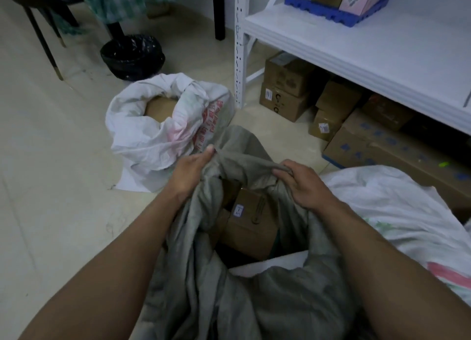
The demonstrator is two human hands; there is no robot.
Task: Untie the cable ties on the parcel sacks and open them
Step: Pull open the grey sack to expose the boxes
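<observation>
Hands work at the mouth of a grey sack (244,296) that fills the lower centre of the frame. The left hand (191,172) is clenched on the sack's far-left rim, thumb on top of a bunched fold. The right hand (303,186) has its fingers (281,172) curled over the right rim, gripping the fabric. Between them the mouth gapes, and a brown cardboard box (251,227) with a small white label shows inside, partly hidden by hanging grey folds.

Just beyond the left hand, at centre left, a white sack (153,135) with red print stands on the tiled floor (51,161), its mouth open around another brown parcel. A second white sack (397,212) lies against the grey one at the lower right, touching it along the right forearm.

At upper right stands a white shelf unit (356,41) carrying a blue tray (336,10) with boxes. Under its lowest shelf, cardboard cartons (288,89) are stacked close together, crowding the space behind the sacks. A black-lined waste bin (132,56) sits at upper centre left, near dark chair legs (48,46).
</observation>
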